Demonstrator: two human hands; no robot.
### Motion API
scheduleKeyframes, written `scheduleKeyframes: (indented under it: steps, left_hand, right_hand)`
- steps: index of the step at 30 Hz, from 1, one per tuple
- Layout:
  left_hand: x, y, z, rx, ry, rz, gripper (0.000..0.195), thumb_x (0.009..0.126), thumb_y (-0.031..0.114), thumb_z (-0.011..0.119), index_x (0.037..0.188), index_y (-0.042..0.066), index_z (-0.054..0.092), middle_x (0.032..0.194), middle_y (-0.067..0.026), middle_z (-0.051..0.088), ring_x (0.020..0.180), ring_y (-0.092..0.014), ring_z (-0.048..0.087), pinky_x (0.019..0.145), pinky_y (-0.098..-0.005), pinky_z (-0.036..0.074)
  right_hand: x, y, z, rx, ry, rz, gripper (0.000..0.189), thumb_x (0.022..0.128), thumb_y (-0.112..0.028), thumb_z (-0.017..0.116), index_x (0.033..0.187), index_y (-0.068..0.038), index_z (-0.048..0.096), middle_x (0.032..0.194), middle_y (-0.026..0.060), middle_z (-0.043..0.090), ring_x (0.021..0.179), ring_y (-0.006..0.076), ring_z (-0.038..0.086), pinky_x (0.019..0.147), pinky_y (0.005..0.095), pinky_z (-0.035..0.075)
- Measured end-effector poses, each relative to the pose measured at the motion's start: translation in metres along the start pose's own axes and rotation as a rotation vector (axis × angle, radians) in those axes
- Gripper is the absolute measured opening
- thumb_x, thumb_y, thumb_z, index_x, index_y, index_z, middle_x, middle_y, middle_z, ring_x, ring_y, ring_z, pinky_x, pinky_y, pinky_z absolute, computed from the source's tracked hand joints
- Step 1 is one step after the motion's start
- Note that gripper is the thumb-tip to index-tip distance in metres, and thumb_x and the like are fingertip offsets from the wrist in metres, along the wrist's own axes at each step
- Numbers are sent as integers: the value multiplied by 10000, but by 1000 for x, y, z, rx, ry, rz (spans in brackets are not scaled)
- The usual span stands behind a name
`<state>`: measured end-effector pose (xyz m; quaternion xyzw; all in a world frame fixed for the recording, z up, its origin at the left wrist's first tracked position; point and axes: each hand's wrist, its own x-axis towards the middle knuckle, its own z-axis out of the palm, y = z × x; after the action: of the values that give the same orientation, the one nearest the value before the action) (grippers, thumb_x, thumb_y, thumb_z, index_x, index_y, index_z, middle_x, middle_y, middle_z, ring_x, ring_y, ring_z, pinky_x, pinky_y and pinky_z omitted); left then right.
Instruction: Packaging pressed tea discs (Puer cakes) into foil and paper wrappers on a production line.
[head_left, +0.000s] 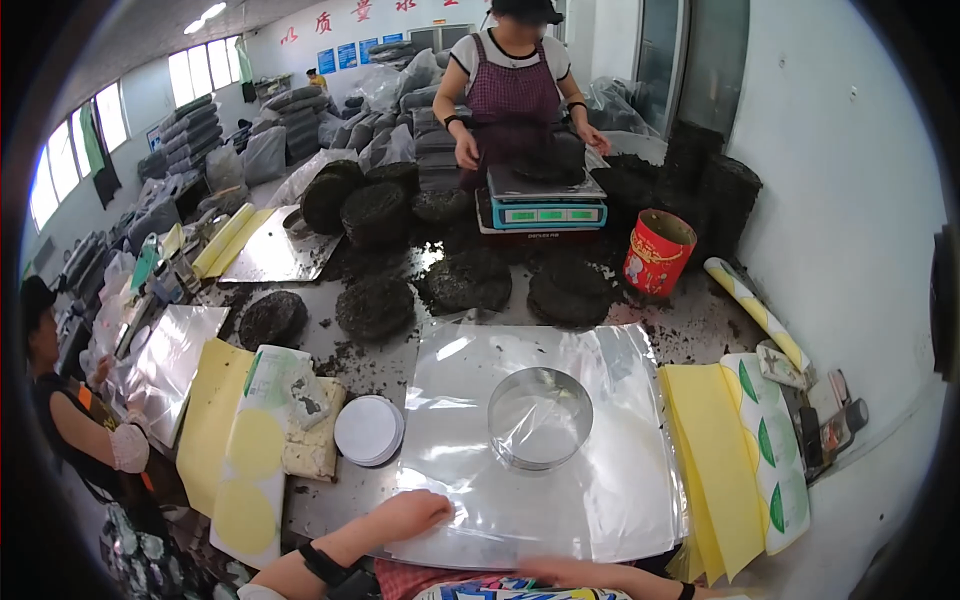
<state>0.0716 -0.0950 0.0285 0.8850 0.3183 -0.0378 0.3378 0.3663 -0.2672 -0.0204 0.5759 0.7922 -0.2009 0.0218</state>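
A metal ring (540, 420) stands on a stack of clear, shiny plastic film sheets (457, 420) in front of me. My left hand (416, 514) rests at the left front part of the film, fingers curled under; whether they pinch a sheet is hidden. Blurred and low, my right hand (551, 570) is at the film's front edge, its fingers hard to make out. White round discs (367, 430) are stacked left of the film. Beyond the film lie dark, round pressed cakes (375, 307) of leafy material.
A co-worker (514, 82) stands across the table behind a digital scale (551, 214) loaded with dark material. A red bucket (660, 251) stands at right. Yellow sheets (712, 450) and label sheets (772, 450) flank the film. Another person (82, 420) works at left.
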Motion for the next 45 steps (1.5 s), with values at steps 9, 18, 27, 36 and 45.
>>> scheduleKeyframes:
  steps: [9, 18, 27, 36, 45]
  left_hand:
    - [23, -29, -57, 188, 513, -16, 352, 820, 239, 685, 1143, 109, 633, 987, -147, 650, 904, -367, 606, 786, -424, 501]
    - [14, -106, -19, 168, 817, -159, 242, 727, 203, 764, 875, 24, 694, 868, -100, 667, 888, -267, 614, 836, -382, 483]
    - [-3, -104, -46, -484, 624, -513, 127, 835, 73, 667, 952, 23, 674, 931, -130, 656, 894, -290, 642, 779, -371, 503]
    - [45, -45, -76, -220, 1114, -153, 123, 821, -41, 634, 923, 3, 687, 920, -129, 710, 869, -221, 688, 773, -300, 529]
    - [174, 54, -19, -179, 523, 503, 234, 807, 30, 608, 1040, 35, 617, 1116, -135, 654, 1015, -308, 639, 823, -392, 527]
  right_hand:
    - [17, 23, -71, 691, -42, -151, 548, 923, -340, 587, 1377, -60, 466, 1442, 170, 424, 1337, 289, 409, 1102, 387, 326]
    - [235, 297, -250, 457, 287, 620, 692, 809, -462, 677, 1254, 43, 514, 1117, 226, 641, 1059, 306, 626, 903, 398, 488]
    - [329, 327, -210, 257, 732, 910, 942, 644, -527, 803, 1271, 81, 450, 1266, 293, 526, 1190, 387, 527, 980, 422, 459]
    - [250, 305, -225, 1577, 977, 112, 423, 789, -52, 727, 1175, 33, 576, 1132, 110, 648, 1026, 208, 609, 945, 339, 458]
    - [101, 182, -192, 1761, 843, 141, 505, 890, -24, 600, 1361, -33, 419, 1268, 95, 558, 1176, 239, 532, 1021, 382, 432]
